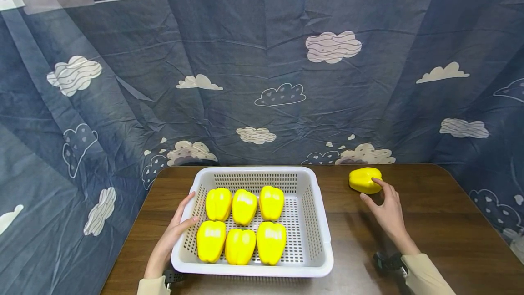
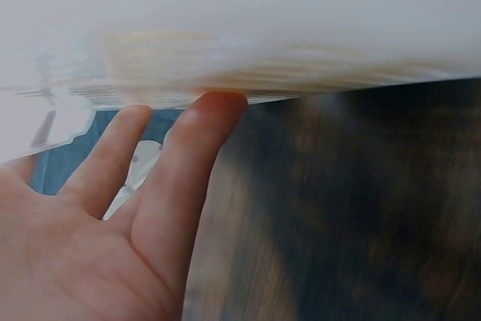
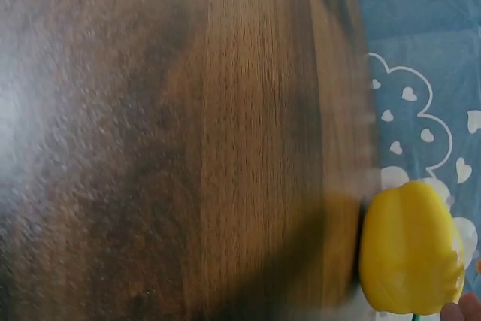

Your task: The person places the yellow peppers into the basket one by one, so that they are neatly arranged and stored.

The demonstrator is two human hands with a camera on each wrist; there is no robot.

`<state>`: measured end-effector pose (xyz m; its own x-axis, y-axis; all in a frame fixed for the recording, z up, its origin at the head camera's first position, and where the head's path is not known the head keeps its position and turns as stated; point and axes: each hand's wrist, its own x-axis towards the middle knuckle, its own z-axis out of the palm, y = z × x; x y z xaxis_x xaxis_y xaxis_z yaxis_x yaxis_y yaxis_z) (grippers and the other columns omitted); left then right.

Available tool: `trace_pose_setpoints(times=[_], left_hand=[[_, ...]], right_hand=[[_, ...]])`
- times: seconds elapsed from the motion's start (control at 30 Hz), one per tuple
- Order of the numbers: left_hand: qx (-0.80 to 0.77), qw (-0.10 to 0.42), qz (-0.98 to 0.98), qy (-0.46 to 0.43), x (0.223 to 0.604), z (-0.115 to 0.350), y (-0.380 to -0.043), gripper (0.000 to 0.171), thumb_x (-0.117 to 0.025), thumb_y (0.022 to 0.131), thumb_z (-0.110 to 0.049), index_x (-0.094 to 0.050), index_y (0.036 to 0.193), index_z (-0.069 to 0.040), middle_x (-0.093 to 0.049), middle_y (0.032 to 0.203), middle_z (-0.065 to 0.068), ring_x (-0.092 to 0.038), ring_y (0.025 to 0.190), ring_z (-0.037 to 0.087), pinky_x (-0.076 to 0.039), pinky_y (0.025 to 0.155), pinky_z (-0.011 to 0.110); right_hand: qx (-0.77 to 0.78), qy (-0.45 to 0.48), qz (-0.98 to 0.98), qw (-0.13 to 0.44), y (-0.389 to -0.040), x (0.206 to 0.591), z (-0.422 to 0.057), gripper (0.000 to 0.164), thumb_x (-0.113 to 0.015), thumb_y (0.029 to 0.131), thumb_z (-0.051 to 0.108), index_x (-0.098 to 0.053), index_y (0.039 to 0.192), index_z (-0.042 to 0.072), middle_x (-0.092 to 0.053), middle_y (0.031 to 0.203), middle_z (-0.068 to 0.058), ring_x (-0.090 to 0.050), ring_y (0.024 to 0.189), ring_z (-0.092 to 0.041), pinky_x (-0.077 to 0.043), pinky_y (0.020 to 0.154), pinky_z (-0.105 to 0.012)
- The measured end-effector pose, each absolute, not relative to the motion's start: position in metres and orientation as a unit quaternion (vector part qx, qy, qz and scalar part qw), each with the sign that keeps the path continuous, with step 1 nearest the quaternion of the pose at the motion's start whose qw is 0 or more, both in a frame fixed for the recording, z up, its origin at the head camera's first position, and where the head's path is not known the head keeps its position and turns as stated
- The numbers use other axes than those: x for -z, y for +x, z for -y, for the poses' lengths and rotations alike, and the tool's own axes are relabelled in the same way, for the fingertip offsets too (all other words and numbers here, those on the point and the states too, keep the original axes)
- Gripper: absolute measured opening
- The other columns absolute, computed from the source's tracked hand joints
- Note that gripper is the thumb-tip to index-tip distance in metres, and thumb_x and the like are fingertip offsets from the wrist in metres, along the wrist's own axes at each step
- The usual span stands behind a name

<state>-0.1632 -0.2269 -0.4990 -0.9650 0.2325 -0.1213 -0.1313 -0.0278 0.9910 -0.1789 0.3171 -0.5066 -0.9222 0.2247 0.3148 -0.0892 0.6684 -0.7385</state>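
Observation:
A white plastic basket (image 1: 304,222) with slotted walls holds several yellow bell peppers (image 1: 240,246), arranged in two rows. My left hand (image 1: 172,233) holds the basket's left rim, its thumb over the top edge. In the left wrist view, the fingers (image 2: 188,148) of that hand reach up against the basket's outer side. One more yellow bell pepper (image 1: 364,180) lies on its side near the table's back edge, right of the basket. Over its right side is my right hand (image 1: 389,211), index fingertip at the pepper and thumb spread below it. The right wrist view shows the pepper (image 3: 412,249) with fingertips at its lower corner.
The brown wooden table (image 1: 442,231) extends under everything, with rounded back corners. Directly behind it hangs a dark blue curtain (image 1: 282,122) with a cloud pattern. A dark wrist device (image 1: 389,261) sits below the right hand.

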Motion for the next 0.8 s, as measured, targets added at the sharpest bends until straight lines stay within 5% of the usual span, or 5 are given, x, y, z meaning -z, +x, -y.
trace_pose_setpoints(times=[0.4, 0.8], left_hand=[[-0.709, 0.128, -0.693, 0.043, 0.499, 0.227, -0.164, 0.065, -0.046, 0.097, -0.013, -0.015, 0.152, -0.027, -0.01, 0.156, 0.015, -0.025, 0.134, 0.045, -0.035, 0.097, 0.058], [-0.713, 0.127, -0.687, 0.048, 0.499, 0.228, -0.163, 0.065, -0.045, 0.097, -0.011, -0.015, 0.152, -0.027, -0.011, 0.155, 0.015, -0.025, 0.133, 0.045, -0.034, 0.097, 0.057]], right_hand=[[-0.379, -0.011, 0.906, 0.188, -0.191, 0.51, -0.325, 0.063, -0.069, 0.086, 0.018, -0.038, 0.135, -0.007, -0.033, 0.133, -0.036, -0.024, 0.122, -0.055, -0.022, 0.095, -0.066], [-0.374, 0.018, 0.909, 0.182, -0.199, 0.513, -0.327, 0.062, -0.073, 0.083, 0.015, -0.04, 0.13, -0.011, -0.034, 0.128, -0.032, -0.034, 0.119, -0.049, -0.028, 0.094, -0.062]])
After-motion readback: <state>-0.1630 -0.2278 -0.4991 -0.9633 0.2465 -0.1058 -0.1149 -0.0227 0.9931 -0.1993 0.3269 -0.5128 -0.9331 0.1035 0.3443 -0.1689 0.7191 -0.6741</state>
